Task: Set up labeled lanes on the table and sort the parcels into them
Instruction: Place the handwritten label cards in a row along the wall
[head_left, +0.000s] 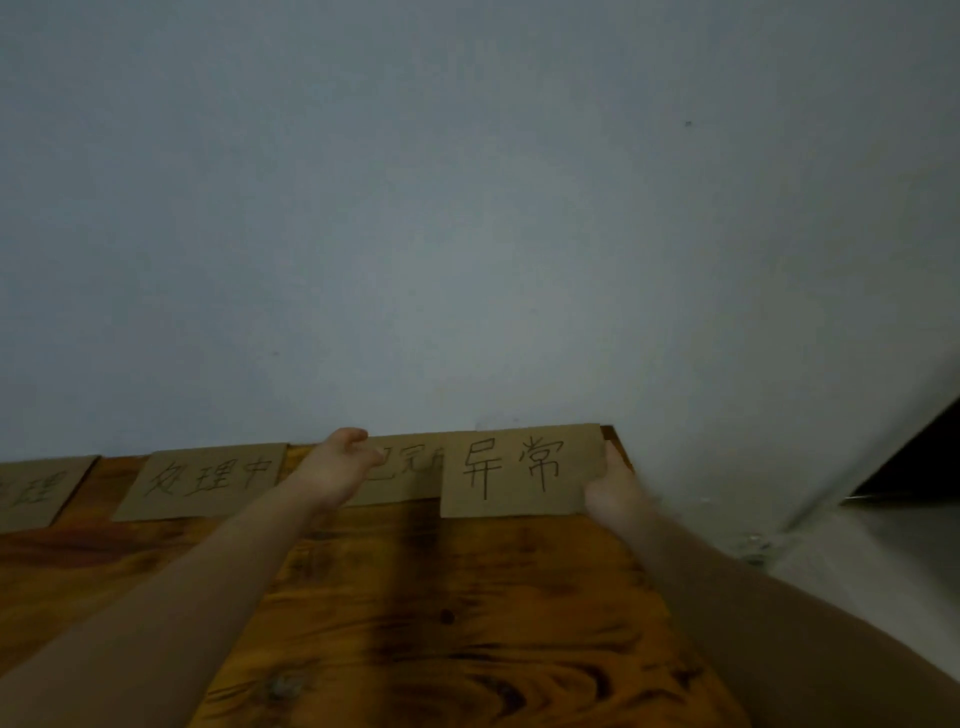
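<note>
Several brown cardboard labels with handwritten characters line the far edge of the wooden table (467, 597), against the wall. My right hand (613, 493) grips the right end of the rightmost label (519, 470), which partly overlaps the label to its left (405, 475). My left hand (340, 467) reaches over that overlapped label with its fingers loosely bent, holding nothing. Further left lie another label (208, 480) and a label cut off by the left frame edge (36, 491). No parcels are in view.
A pale wall (467, 208) rises directly behind the labels. The table's right edge runs down from the far right corner (618, 441). Beyond it is a grey floor or ledge (857, 551) and a dark opening (919, 467).
</note>
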